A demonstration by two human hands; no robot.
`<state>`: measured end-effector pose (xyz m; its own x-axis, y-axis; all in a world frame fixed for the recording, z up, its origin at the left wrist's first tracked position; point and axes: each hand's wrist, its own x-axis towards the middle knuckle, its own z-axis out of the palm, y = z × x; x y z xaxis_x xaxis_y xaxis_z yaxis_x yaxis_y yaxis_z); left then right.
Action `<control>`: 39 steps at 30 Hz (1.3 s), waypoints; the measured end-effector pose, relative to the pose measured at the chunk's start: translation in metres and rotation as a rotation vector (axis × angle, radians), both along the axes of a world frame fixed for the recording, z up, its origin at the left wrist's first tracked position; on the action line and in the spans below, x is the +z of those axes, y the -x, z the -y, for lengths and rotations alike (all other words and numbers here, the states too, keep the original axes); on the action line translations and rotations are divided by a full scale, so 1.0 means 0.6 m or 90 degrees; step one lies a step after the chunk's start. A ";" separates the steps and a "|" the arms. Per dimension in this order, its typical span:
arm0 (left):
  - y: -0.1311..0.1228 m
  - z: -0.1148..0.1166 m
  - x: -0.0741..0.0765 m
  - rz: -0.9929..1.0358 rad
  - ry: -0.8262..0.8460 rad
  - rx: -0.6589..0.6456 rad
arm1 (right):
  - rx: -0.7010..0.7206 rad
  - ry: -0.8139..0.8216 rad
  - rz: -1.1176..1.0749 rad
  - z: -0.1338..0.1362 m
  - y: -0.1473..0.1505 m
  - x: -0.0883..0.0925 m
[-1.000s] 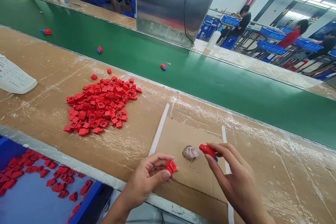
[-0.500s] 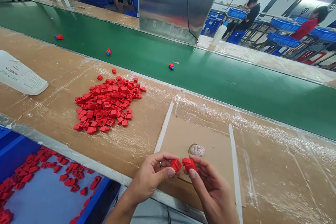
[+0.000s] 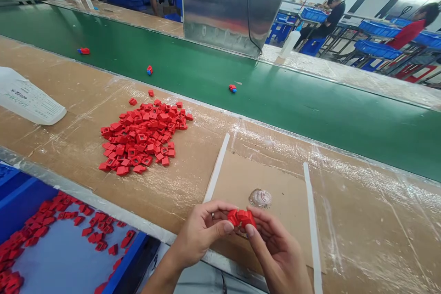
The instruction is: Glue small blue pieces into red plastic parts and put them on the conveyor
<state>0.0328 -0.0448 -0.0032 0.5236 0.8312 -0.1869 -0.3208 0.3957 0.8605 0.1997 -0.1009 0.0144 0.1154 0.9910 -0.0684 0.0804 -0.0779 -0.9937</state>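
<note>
Red plastic is pinched in both hands at the near edge of the bench. A small red piece is gripped between the thumb and forefinger of the left hand, whose other fingers are curled in; a ring is worn on one of them. A second red piece is clamped between the thumb and fingertips of the right hand. The two pieces are held touching, side by side, above a cardboard sheet. A clear round cap is set on that sheet at 1 o'clock from the pieces, just beside them. A heap of red pieces is spread on the taped bench at 10 o'clock, well apart from the hands. A blue bin, with more red pieces scattered in it, is placed at 8 o'clock. A green belt is stretched across beyond the bench, and three red-and-blue parts are seen on it, the nearest at 12 o'clock. A white printed bag is laid at 10 o'clock, past the heap.
</note>
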 end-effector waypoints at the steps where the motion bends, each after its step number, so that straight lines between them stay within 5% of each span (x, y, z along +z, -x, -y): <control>1: 0.000 0.000 0.001 0.002 -0.002 -0.001 | -0.004 -0.002 0.009 0.001 0.000 -0.002; 11: 0.000 0.004 0.002 -0.055 -0.032 0.013 | -0.059 -0.064 0.147 0.010 0.003 -0.024; 18: -0.002 0.006 -0.002 -0.181 -0.146 0.059 | -0.005 -0.157 0.242 0.002 0.003 -0.021; 39: 0.003 0.002 0.000 -0.250 -0.189 -0.008 | 0.033 -0.191 0.208 0.004 0.008 -0.043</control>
<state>0.0307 -0.0463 -0.0032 0.4710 0.8728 -0.1282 0.0531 0.1170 0.9917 0.1948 -0.1032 -0.0115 0.0322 0.9666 0.2541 0.3903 0.2219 -0.8935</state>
